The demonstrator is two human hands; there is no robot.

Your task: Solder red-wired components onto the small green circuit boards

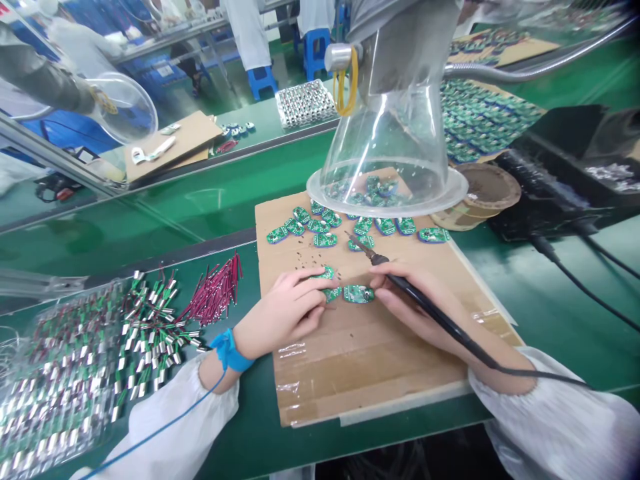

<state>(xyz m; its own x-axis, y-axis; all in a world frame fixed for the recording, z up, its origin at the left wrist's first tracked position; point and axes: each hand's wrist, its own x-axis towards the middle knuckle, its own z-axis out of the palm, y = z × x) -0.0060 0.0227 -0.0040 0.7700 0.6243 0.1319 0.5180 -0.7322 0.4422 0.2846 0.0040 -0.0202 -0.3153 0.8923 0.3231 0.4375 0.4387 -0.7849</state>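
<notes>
My right hand (420, 303) is closed around a black soldering iron (425, 303), its thin tip pointing up and left above the boards. On the cardboard sheet (360, 353), my left hand (295, 303) has its fingers over small green circuit boards (327, 272), partly covering them. Whether those fingers pinch a board or only press on it is hard to see. Another green circuit board (358, 294) lies flat between both hands. Several more boards (325, 239) are spread farther back on the cardboard. A blue wrist strap (231, 350) with a cord circles my left wrist.
A clear fume hood (385, 147) hangs over the back of the cardboard. Left lie red wires (215, 290) and metal parts with green and red leads (153, 333). A round tan container (483, 193) and black equipment with cables stand right. Other people work beyond the green divider.
</notes>
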